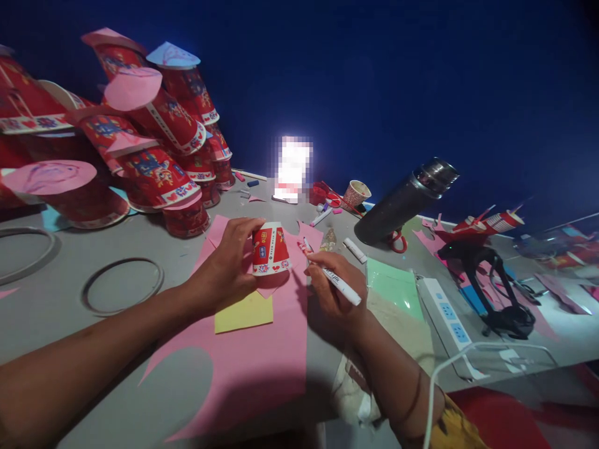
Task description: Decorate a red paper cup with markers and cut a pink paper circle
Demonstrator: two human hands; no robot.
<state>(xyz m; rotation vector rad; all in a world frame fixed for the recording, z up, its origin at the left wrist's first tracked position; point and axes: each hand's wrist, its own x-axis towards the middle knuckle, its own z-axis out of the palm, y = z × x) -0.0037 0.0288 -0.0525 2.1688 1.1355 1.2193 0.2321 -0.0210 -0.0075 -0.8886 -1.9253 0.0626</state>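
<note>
My left hand [229,265] grips a red paper cup [270,249] that stands upside down on pink paper [262,355], fingers wrapped round its left side. My right hand [333,296] holds a white marker pen [333,280] in a writing grip, its tip on the pink paper just right of the cup's rim. A yellow square of paper [244,313] lies under my left wrist. The pink sheet shows a curved cut-out near its lower left edge.
A pile of red paper cups with pink paper discs [140,131] fills the table's back left. A dark thermos [402,202], scissors [327,198], a marker cap [355,251], green paper [395,284], a white power strip [447,318] and a black glue gun [486,280] lie to the right.
</note>
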